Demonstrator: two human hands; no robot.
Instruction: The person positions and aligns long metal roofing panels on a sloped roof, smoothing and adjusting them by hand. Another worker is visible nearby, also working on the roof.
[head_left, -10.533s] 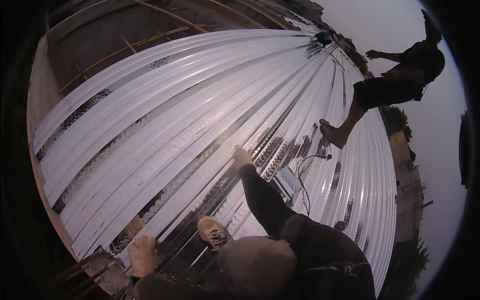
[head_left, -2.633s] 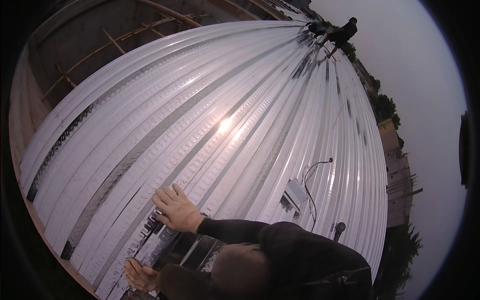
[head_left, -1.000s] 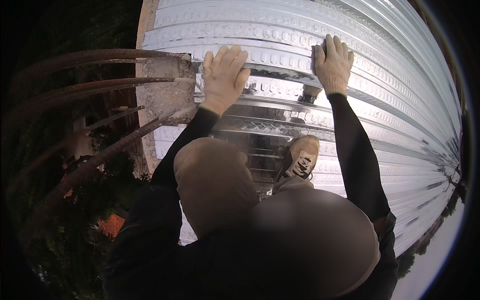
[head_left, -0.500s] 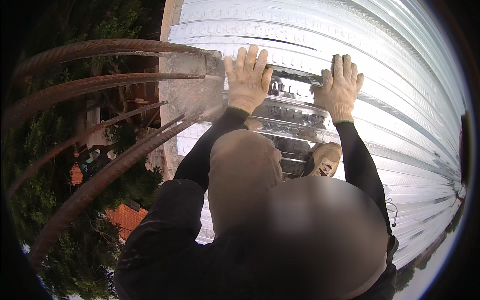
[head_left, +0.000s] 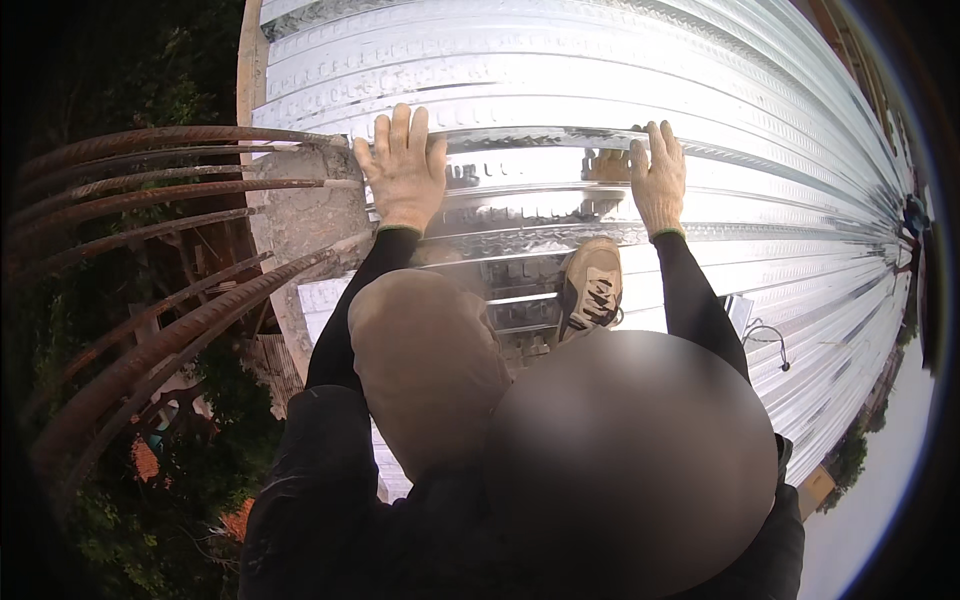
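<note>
Both my hands wear cream knit gloves and press flat on shiny ribbed metal decking sheets (head_left: 560, 75). My left hand (head_left: 405, 180) lies with its fingers spread beside a concrete column stub (head_left: 305, 205). Farther right, my right hand (head_left: 658, 185) rests with its fingers stretched out over the same raised rib (head_left: 540, 137). Neither hand holds anything. Between them the bright metal mirrors dark shapes. My bent knee (head_left: 425, 370) is close behind the left hand, and a beige laced shoe (head_left: 593, 288) stands on the sheets between my arms.
Several rusty rebars (head_left: 180, 290) stick out of the column at the left and curve toward the view. Beyond the decking's left edge, trees (head_left: 120, 520) show far below. A thin dark wire loop (head_left: 770, 345) lies right of my right arm.
The view has shifted, so my hands, knee and the column appear farther left. Both hands stay flat on the metal. The dark strip along the rib between them looks narrower.
</note>
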